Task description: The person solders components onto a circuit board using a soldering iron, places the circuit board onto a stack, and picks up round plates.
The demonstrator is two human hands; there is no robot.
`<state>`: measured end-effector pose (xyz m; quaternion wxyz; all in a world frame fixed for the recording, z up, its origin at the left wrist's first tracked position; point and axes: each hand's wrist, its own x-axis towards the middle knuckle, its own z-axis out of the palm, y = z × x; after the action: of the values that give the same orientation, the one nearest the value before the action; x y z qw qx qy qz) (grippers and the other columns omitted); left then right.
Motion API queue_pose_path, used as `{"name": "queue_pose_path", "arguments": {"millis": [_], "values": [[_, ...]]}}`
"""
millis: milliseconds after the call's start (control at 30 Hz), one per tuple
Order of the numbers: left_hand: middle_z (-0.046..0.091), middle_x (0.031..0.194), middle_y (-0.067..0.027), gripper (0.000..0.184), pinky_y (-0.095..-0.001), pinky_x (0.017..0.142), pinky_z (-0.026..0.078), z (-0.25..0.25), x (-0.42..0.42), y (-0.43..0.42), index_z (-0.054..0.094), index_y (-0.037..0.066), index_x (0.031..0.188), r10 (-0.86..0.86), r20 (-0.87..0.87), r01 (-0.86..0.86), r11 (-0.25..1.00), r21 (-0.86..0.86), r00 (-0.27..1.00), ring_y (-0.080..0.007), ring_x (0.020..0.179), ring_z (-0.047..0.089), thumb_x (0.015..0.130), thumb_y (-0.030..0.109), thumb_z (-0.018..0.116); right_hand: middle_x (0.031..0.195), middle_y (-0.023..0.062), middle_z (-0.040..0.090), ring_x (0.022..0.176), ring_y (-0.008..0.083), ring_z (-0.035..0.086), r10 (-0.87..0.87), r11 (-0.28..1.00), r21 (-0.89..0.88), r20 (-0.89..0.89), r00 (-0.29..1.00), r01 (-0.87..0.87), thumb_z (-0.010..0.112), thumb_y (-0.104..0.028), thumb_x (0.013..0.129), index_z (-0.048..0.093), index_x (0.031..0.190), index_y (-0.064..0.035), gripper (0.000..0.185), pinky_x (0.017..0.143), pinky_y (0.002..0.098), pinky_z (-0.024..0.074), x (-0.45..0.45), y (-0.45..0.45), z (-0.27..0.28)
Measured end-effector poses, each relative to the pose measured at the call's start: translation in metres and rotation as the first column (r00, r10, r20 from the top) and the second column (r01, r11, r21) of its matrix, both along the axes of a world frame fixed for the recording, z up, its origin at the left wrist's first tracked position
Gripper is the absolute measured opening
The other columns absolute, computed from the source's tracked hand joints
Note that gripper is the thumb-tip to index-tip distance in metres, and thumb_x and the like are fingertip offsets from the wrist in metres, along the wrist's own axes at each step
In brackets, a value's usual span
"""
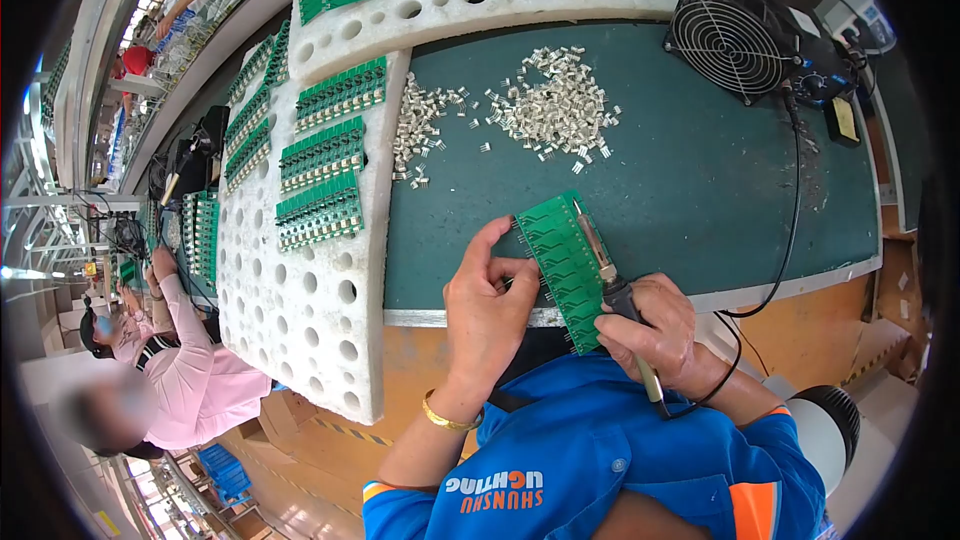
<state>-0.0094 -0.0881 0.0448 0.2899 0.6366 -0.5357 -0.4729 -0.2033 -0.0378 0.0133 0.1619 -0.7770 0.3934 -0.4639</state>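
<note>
A green circuit board (553, 245) is held tilted over the front edge of the table, with rows of pins along its left side. My left hand (490, 300) grips that left edge between bent fingers and thumb. In my right hand (652, 328) is a soldering iron (620, 296), its fingers closed around the dark handle. The iron's metal tip points up and away from me, over the board's right side; whether it touches the board I cannot tell. Beyond the board lies a heap of small white connectors (560, 105) with metal pins.
A smaller connector pile (420, 125) lies beside a white foam tray (330, 330) bearing finished-looking boards (320, 212). A second foam slab (450, 15) spans the back. At right stand a fan (728, 40) and a sponge (845, 123); the iron's cord (790, 220) crosses there. A co-worker in pink (205, 365) sits left.
</note>
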Motion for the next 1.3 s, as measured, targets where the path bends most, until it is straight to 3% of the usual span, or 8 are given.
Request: {"name": "queue_pose_path", "arguments": {"millis": [433, 1033, 1300], "values": [[0.067, 0.085, -0.0052, 0.042, -0.0183, 0.067, 0.045, -0.0021, 0.0024, 0.0012, 0.046, -0.003, 0.128, 0.014, -0.209, -0.009, 1.000, 0.027, 0.978, -0.0045, 0.078, 0.058, 0.087, -0.003, 0.055, 0.073, 0.0084, 0.052, 0.063, 0.0263, 0.055, 0.015, 1.000, 0.002, 0.009, 1.000, -0.015, 0.075, -0.006, 0.068, 0.061, 0.101, -0.0115, 0.036, 0.061, 0.0382, 0.0470, -0.0009, -0.0003, -0.0007], [0.065, 0.083, -0.0037, 0.046, -0.0145, 0.055, 0.039, -0.0062, 0.0030, -0.0022, 0.045, -0.001, 0.130, -0.012, -0.172, 0.014, 1.000, 0.010, 0.985, -0.0003, 0.067, 0.051, 0.087, -0.002, 0.061, 0.071, 0.0075, 0.049, 0.061, 0.0244, 0.053, 0.035, 0.999, 0.041, -0.058, 0.998, -0.032, 0.074, -0.009, 0.068, 0.060, 0.105, -0.0151, 0.040, 0.068, 0.0398, 0.0472, -0.0008, -0.0046, 0.0002], [0.065, 0.083, -0.0032, 0.052, -0.0149, 0.058, 0.040, -0.0035, 0.0053, -0.0040, 0.042, -0.003, 0.133, 0.001, -0.181, 0.008, 0.999, 0.052, 0.983, -0.0007, 0.067, 0.052, 0.086, -0.001, 0.063, 0.071, 0.0075, 0.048, 0.060, 0.0251, 0.053, 0.039, 0.999, 0.034, -0.050, 0.998, -0.037, 0.075, -0.009, 0.068, 0.060, 0.104, -0.0135, 0.040, 0.066, 0.0399, 0.0472, -0.0004, -0.0068, 0.0033]]}}
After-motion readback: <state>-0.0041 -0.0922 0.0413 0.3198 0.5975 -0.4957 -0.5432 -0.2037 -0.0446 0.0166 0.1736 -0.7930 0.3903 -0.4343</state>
